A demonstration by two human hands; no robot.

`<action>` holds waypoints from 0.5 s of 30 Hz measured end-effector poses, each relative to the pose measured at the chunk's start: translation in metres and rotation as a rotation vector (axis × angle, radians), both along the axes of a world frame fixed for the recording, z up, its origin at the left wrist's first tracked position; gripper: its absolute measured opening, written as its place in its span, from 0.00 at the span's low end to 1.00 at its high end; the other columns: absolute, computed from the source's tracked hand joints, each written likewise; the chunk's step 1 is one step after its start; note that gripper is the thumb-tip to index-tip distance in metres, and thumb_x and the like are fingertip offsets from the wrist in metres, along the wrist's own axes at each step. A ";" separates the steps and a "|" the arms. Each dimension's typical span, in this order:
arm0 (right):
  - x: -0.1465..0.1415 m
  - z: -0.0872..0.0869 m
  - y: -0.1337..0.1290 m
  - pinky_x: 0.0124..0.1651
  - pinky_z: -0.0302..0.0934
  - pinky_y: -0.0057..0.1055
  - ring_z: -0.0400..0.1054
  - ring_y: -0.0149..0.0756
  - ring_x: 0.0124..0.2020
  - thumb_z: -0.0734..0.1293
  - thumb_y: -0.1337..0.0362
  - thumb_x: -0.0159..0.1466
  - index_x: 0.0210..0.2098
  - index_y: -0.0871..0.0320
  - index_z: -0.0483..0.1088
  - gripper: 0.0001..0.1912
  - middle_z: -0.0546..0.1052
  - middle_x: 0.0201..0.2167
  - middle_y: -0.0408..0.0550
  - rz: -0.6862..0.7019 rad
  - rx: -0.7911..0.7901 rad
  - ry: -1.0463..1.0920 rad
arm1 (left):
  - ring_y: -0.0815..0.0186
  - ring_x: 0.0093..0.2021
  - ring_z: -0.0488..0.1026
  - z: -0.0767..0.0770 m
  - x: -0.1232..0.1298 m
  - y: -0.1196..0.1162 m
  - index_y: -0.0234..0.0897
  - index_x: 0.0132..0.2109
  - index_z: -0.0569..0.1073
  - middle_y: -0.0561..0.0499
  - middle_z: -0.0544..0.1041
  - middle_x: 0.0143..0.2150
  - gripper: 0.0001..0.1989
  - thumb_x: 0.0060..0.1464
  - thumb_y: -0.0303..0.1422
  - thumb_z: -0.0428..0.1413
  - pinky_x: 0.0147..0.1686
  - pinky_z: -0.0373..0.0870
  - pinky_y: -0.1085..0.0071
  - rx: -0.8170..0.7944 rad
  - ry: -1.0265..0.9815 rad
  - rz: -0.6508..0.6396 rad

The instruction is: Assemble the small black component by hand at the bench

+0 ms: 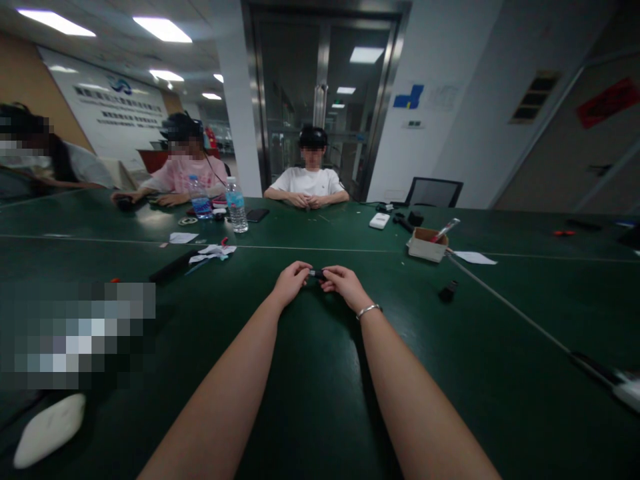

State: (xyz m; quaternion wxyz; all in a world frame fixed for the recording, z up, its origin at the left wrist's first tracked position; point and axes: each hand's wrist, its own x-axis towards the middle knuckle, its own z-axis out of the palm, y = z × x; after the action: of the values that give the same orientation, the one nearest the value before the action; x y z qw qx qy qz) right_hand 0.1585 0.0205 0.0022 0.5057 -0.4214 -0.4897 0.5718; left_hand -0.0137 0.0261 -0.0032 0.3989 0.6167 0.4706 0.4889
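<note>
Both my arms reach forward over the dark green table [320, 347]. Between my hands is a small black object with a silver end [317, 274]. My left hand [293, 283] pinches its silver end with thumb and fingertips. The black end is gripped by my right hand [344, 285], which has a silver bracelet at the wrist. My fingertips cover parts of the object, so its exact kind cannot be made out.
Left: water bottles [237, 205], crumpled paper [214, 252], a black stick-like item [173, 267] and a white mouse-like object [50, 430]. Right: a small box [427, 245], a black item [449, 290] and a cable [510, 308]. Across the table sits a person in white [307, 183].
</note>
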 end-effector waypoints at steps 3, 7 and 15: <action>-0.001 0.002 -0.001 0.24 0.68 0.21 0.71 0.27 0.20 0.68 0.71 0.59 0.37 0.65 0.69 0.06 0.77 0.22 0.48 -0.006 -0.008 0.002 | 0.71 0.25 0.67 -0.001 0.001 0.001 0.34 0.41 0.73 0.53 0.70 0.27 0.11 0.54 0.35 0.51 0.26 0.63 0.75 -0.001 0.009 0.007; -0.001 0.004 -0.002 0.24 0.68 0.20 0.71 0.27 0.19 0.68 0.72 0.59 0.36 0.65 0.70 0.05 0.76 0.22 0.47 -0.004 -0.009 0.001 | 0.72 0.27 0.68 -0.002 0.000 0.001 0.35 0.42 0.73 0.50 0.73 0.33 0.13 0.55 0.37 0.51 0.27 0.64 0.75 -0.003 0.047 0.002; -0.001 0.004 -0.004 0.24 0.68 0.20 0.71 0.26 0.20 0.67 0.72 0.60 0.37 0.65 0.70 0.05 0.77 0.22 0.46 0.009 0.014 -0.016 | 0.72 0.28 0.69 -0.002 -0.001 0.002 0.37 0.43 0.74 0.52 0.73 0.34 0.12 0.51 0.30 0.53 0.28 0.64 0.75 0.020 0.045 0.003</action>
State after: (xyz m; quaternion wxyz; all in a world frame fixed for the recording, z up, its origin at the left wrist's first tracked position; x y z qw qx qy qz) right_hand 0.1577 0.0164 0.0061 0.5023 -0.4201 -0.4996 0.5672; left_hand -0.0149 0.0283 -0.0049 0.3813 0.6308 0.4757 0.4801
